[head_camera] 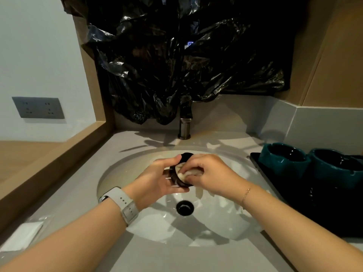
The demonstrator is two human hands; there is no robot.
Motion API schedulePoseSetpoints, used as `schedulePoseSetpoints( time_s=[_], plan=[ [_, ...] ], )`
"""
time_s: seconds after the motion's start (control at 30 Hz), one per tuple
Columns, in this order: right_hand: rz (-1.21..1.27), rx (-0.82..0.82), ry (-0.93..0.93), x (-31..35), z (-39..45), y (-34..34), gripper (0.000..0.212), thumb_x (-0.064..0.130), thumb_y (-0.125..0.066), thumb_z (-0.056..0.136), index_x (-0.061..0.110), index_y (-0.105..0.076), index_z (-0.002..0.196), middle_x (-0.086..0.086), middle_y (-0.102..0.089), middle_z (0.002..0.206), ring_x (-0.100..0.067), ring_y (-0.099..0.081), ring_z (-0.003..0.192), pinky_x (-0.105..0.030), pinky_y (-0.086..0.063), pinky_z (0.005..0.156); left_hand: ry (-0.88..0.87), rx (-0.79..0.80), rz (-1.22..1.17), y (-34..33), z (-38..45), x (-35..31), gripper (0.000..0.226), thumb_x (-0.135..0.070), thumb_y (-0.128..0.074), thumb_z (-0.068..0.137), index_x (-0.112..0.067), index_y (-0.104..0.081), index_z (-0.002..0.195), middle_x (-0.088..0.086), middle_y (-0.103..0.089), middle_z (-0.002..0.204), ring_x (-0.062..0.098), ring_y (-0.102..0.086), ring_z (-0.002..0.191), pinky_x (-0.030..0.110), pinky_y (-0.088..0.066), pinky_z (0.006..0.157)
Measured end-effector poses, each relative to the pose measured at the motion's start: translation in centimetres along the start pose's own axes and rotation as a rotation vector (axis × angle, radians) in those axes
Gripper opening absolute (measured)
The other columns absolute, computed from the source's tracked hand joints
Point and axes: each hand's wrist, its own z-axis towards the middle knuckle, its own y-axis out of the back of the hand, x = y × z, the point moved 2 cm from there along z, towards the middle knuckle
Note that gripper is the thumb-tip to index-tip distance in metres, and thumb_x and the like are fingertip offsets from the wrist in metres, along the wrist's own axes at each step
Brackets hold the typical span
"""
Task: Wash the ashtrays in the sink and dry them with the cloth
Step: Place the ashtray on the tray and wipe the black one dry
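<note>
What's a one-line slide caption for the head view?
Left hand holds ashtray over sink; right hand wipes with cloth.

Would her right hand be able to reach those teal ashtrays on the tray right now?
Probably, yes: the teal ashtrays sit uncovered just beside the right hand, though it is pressing a cloth into another ashtray.

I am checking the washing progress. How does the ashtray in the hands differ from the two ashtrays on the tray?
The held ashtray looks black and tilted on edge over the sink; the teal ashtrays stand upright on the black tray. The left hand grips the held one while the right hand presses a cloth into it; the teal ashtrays are untouched. All are round.
</note>
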Motion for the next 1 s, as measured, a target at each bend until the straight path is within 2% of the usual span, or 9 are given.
schedulePoseSetpoints(
  time_s=[0.13,0.23,0.33,0.4,0.5,0.67,0.77,0.87,1.0],
  plan=[
    [-0.233,-0.123,-0.112,0.3,0.3,-0.3,0.021,0.011,-0.056,0.088,0.012,-0.071,0.102,-0.006,-0.064,0.097,-0.023,-0.058,0.088,-0.026,-0.043,0.073,-0.020,-0.059,0.001,-0.4,0.4,-0.4,0.038,-0.027,-0.071,0.086,-0.006,-0.067,0.117,0.025,-0.065,0.118,0.037,-0.074,0.087,0.049,-0.060,0.072],
    [-0.323,-0.214,-0.105,0.7,0.6,-0.9,0.024,0.008,-0.049,0.090,0.011,-0.063,0.109,-0.002,-0.051,0.098,-0.020,-0.052,0.082,-0.023,-0.037,0.069,-0.038,-0.050,-0.044,-0.4,0.5,-0.9,0.043,-0.028,-0.072,0.079,-0.005,-0.067,0.115,0.025,-0.065,0.117,0.038,-0.073,0.090,0.052,-0.059,0.077],
    [-0.107,-0.340,-0.056,0.3,0.3,-0.3,0.024,0.005,-0.055,0.088,0.013,-0.071,0.104,-0.004,-0.059,0.099,-0.018,-0.055,0.087,-0.016,-0.041,0.073,-0.015,0.006,-0.032,-0.7,0.2,-0.7,0.040,-0.030,-0.067,0.086,-0.003,-0.066,0.116,0.025,-0.069,0.109,0.038,-0.073,0.091,0.051,-0.060,0.080],
    [0.072,-0.264,-0.029,-0.1,-0.1,-0.3,0.020,0.005,-0.064,0.084,0.014,-0.074,0.099,0.001,-0.064,0.100,-0.013,-0.058,0.090,-0.010,-0.043,0.077,0.009,0.013,0.000,-0.6,0.1,-0.5,0.039,-0.031,-0.066,0.088,-0.003,-0.067,0.114,0.024,-0.070,0.104,0.038,-0.073,0.089,0.049,-0.061,0.077],
    [0.122,-0.076,0.004,-0.6,-0.6,-0.4,0.014,0.010,-0.072,0.080,0.017,-0.077,0.091,0.007,-0.068,0.095,-0.008,-0.063,0.090,-0.020,-0.050,0.082,0.018,-0.018,0.043,-0.4,0.2,-0.4,0.038,-0.031,-0.066,0.089,-0.002,-0.068,0.114,0.023,-0.070,0.100,0.039,-0.073,0.083,0.047,-0.062,0.072],
    [-0.281,-0.040,-0.211,0.0,-0.1,0.3,0.025,0.010,-0.054,0.087,0.016,-0.072,0.102,-0.007,-0.062,0.093,-0.025,-0.061,0.085,-0.027,-0.046,0.070,-0.006,-0.026,0.036,-1.3,0.4,0.1,0.033,-0.027,-0.068,0.089,-0.007,-0.066,0.115,0.023,-0.067,0.110,0.039,-0.073,0.086,0.050,-0.061,0.076],
    [-0.374,-0.200,-0.120,0.8,-0.4,-0.1,0.024,0.003,-0.049,0.087,0.009,-0.068,0.101,-0.005,-0.055,0.095,-0.025,-0.059,0.085,-0.027,-0.042,0.068,-0.019,-0.006,0.008,-1.7,0.3,-0.1,0.038,-0.028,-0.066,0.090,-0.005,-0.063,0.121,0.026,-0.066,0.117,0.041,-0.072,0.092,0.054,-0.058,0.083],
    [-0.130,-0.339,-0.004,0.9,-0.8,-0.1,0.025,0.003,-0.055,0.087,0.014,-0.074,0.100,-0.001,-0.065,0.099,-0.018,-0.061,0.090,-0.025,-0.048,0.079,-0.004,0.026,-0.011,-1.5,-0.1,-0.6,0.037,-0.029,-0.061,0.094,-0.003,-0.063,0.120,0.028,-0.069,0.114,0.044,-0.071,0.095,0.052,-0.060,0.078],
    [0.046,-0.145,-0.001,1.3,-0.9,0.2,0.016,0.012,-0.070,0.083,0.018,-0.077,0.096,0.005,-0.070,0.095,-0.014,-0.065,0.088,-0.028,-0.054,0.081,-0.033,0.000,0.029,-0.8,-0.7,-1.1,0.030,-0.027,-0.061,0.094,-0.005,-0.067,0.113,0.024,-0.072,0.104,0.043,-0.072,0.091,0.052,-0.060,0.078]
  ],
)
